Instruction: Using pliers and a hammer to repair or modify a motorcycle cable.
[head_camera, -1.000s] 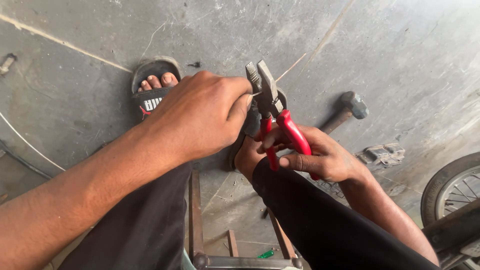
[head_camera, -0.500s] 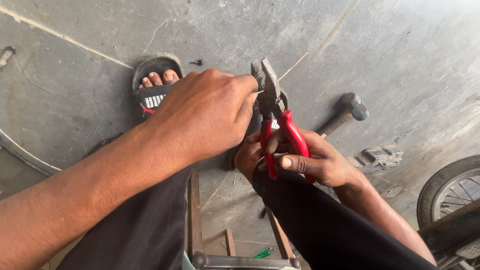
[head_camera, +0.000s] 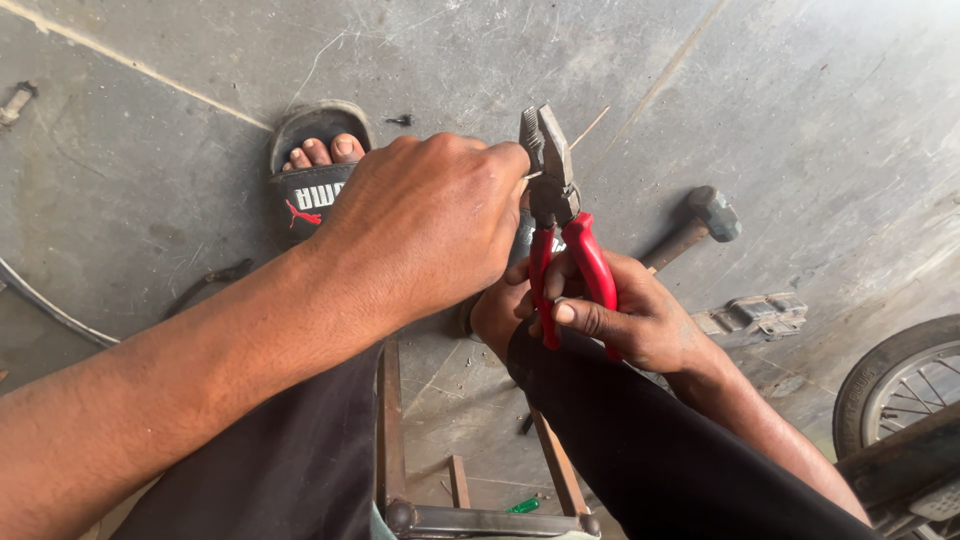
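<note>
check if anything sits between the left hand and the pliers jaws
Nothing visible does. The left hand is closed right beside the tip of the red-handled pliers, its knuckles almost against the jaws, which look closed. The right hand holds the handles from below. What the left hand's own grip holds is hidden.

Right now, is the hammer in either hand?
No. The hammer lies on the concrete floor beyond the right hand, which grips the red-handled pliers; the left hand is closed beside the pliers' head.

Left hand (head_camera: 425, 225) hides whatever pliers (head_camera: 555, 215) grip — wheel (head_camera: 900, 390) cut off rt.
</note>
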